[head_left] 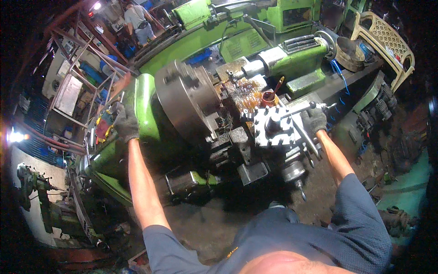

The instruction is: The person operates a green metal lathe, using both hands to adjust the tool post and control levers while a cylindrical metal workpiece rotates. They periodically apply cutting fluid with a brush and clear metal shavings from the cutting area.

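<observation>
A green lathe [145, 98] stands before me, its large round chuck [185, 100] in the middle. My left hand [126, 123], in a dark grey glove, is closed at the far left end of the green headstock, beside a small round metal piece [112, 108] and a red and yellow cloth-like bundle [103, 129]. What its fingers hold is hidden. At the right, my gloved right hand [315, 120] is closed around the end of the metal lever [297, 109] on the square tool post [273, 130]. Just behind the tool post is a reddish pot [269, 98] with a brush [279, 84] in it.
Metal chips and brown, wet residue [248, 93] cover the bed beside the chuck. A green tailstock [296, 59] with a handwheel stands farther right. Behind it are a round metal pan [350, 53] and a beige plastic chair [388, 43]. Another person [138, 23] stands far back left.
</observation>
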Tool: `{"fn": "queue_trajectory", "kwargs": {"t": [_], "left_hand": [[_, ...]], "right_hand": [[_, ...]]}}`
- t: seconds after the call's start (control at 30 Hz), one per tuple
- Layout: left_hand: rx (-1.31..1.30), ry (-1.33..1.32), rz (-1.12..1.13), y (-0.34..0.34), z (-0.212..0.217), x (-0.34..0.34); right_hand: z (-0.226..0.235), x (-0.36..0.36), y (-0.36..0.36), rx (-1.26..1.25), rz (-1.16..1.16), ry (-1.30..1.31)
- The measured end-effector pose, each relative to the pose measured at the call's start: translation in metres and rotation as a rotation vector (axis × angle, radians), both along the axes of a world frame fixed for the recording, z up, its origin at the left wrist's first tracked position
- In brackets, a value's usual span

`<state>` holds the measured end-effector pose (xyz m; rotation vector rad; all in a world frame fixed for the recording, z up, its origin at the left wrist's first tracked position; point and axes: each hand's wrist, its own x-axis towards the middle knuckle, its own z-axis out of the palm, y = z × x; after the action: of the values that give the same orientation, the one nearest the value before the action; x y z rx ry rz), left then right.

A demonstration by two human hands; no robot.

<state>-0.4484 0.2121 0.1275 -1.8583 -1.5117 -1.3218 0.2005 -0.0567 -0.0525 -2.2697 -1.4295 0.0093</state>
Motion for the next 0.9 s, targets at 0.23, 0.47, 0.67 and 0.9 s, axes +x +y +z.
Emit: {"fn": "queue_trajectory", "kwargs": {"t": [0.23, 0.47, 0.67, 0.9], "left_hand": [[-0.016, -0.009, 0.024, -0.002, 0.001, 0.001], [-0.103, -0.052, 0.025, -0.007, 0.005, 0.008], [-0.049, -0.02, 0.021, 0.006, -0.002, -0.005], [-0.007, 0.038, 0.033, -0.007, 0.004, 0.008]], "right_hand": [[-0.006, 0.005, 0.003, -0.013, -0.011, -0.022], [-0.004, 0.005, 0.003, -0.034, -0.034, 0.001], [-0.008, 0.007, 0.003, 0.002, -0.018, 0.008], [-0.008, 0.006, 0.003, -0.022, -0.043, -0.033]]}}
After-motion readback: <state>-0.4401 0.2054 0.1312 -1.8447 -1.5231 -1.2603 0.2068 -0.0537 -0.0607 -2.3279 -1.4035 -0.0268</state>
